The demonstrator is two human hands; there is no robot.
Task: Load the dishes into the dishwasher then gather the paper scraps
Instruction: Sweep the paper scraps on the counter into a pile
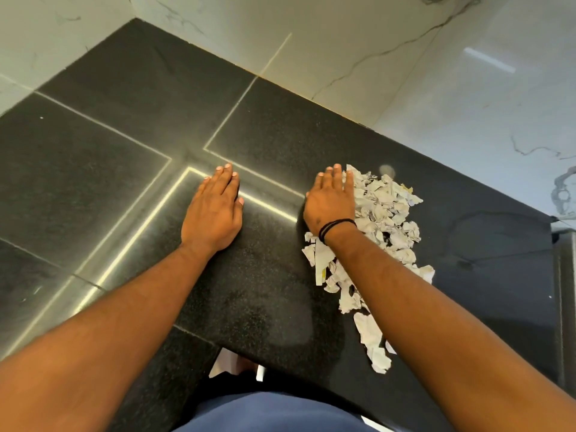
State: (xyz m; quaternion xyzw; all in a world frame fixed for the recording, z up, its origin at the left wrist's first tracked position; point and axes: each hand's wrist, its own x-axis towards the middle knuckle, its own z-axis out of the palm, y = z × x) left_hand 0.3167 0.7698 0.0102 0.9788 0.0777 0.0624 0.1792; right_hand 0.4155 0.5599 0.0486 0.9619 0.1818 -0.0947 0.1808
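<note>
Your left hand (214,213) flat on the black counter (255,294), fingers together, your right hand (331,202) flat against the paper scraps (386,213), fingers together

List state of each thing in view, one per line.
Left hand: flat on the countertop, fingers straight, holding nothing.
Right hand: flat, fingers straight, against the left edge of the scraps.
Paper scraps: crumpled, heaped in a loose strip, not yet picked up.
Countertop: dark, glossy.

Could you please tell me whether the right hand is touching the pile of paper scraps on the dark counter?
Touching. The head view shows the right hand lying flat with its fingers overlapping the edge of the paper scraps.
</note>
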